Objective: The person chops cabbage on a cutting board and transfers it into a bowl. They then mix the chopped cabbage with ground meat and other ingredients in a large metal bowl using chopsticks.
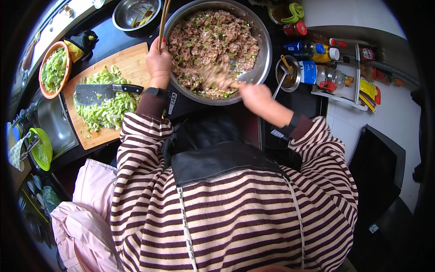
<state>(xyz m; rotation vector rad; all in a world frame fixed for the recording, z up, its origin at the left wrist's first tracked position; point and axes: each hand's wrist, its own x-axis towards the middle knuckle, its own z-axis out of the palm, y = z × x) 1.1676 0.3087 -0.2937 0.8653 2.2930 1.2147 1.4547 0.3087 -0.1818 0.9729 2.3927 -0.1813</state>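
A large steel bowl (268, 50) holds minced meat (222, 36) flecked with chopped greens. At its left rim is my left hand (158, 65), closed round a pair of wooden chopsticks (164, 20) that point up and away. My right hand (259, 100) is closed at the bowl's near right rim. Motion smears whatever it grips, and the meat just left of it is blurred too. Left of the bowl, a cleaver (97, 94) lies flat across chopped green vegetables (106, 115) on a wooden cutting board (131, 59).
An orange bowl of greens (54, 72) stands far left, above the sink (56, 122). A small metal bowl (136, 13) is at the back. To the right are a metal cup (292, 75) with spoons and several bottles (312, 48). A black chair (378, 158) stands lower right.
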